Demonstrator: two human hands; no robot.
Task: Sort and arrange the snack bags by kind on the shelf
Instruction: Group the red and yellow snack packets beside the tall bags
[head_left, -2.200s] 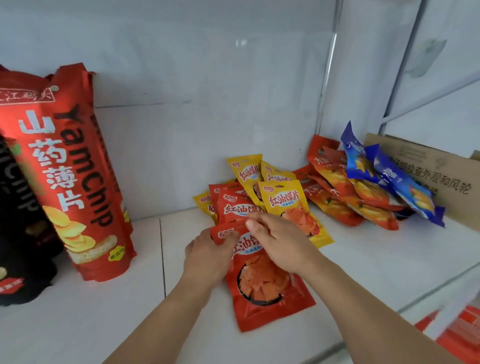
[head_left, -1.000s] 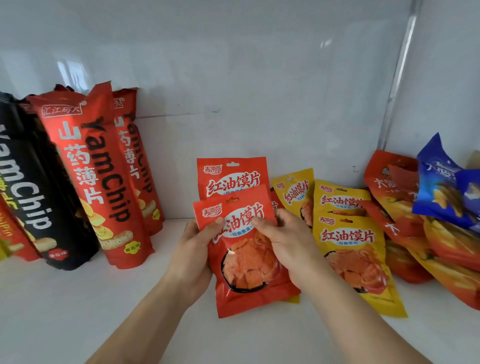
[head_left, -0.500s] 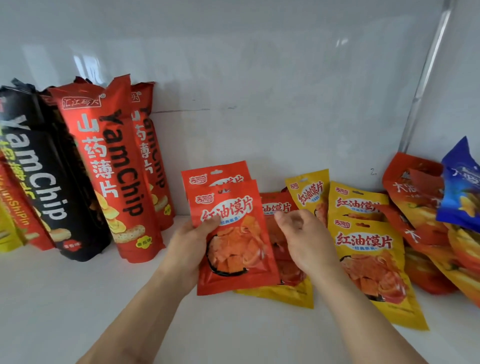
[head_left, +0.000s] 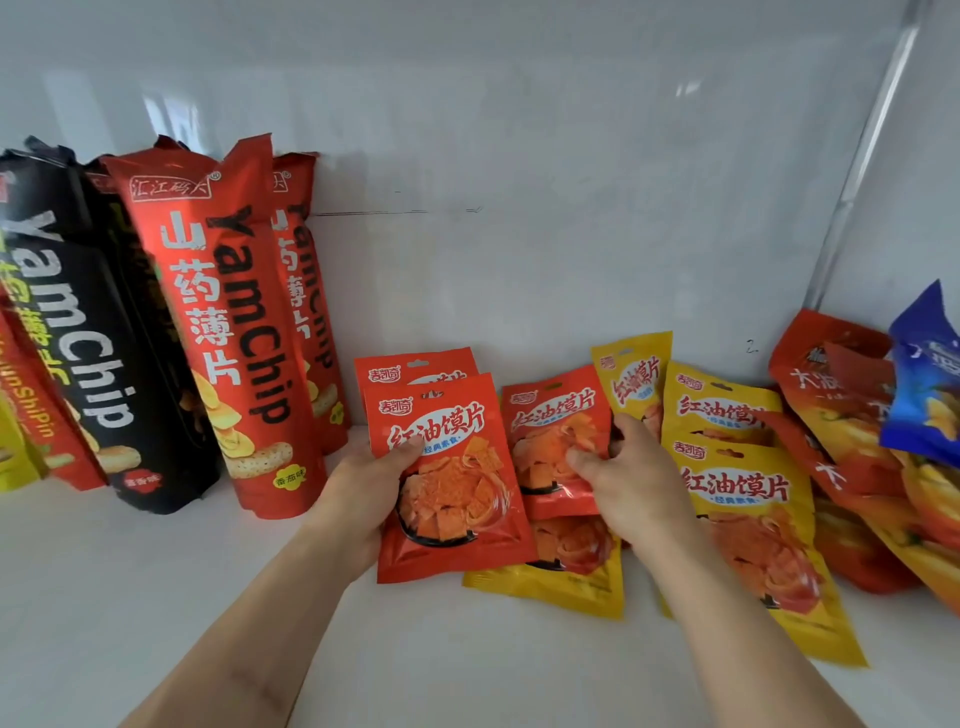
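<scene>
The left hand (head_left: 370, 486) holds a small red snack pouch (head_left: 449, 475) upright near the middle of the white shelf (head_left: 130, 597), thumb curled over its front face and the other fingers hidden behind it. A second red pouch (head_left: 415, 366) stands straight behind the first, so only its top strip shows. The right hand (head_left: 631, 480) grips a third red pouch (head_left: 558, 441) just to the right, thumb on the front and fingers curled round its right edge; the hand covers that pouch's lower right corner. Under it lies a yellow pouch (head_left: 550, 582), mostly buried, with only its bottom edge clear. Further right, a large yellow pouch (head_left: 748, 519) lies flat, partly crossed by the right forearm, with two more yellow ones (head_left: 719, 410) leaning behind it. At the far right, orange bags (head_left: 831, 384) and a blue bag (head_left: 924, 384) are cut off by the frame edge. On the left stand tall red YamChip bags (head_left: 228, 332) and a black YamChip bag (head_left: 78, 332), with yellow packs behind them too cropped to read.

Half a second ago the right hand hovered over the third red pouch without a grip; now it has closed on it and lifted its top edge. The left hand keeps its hold on the front pouch
</scene>
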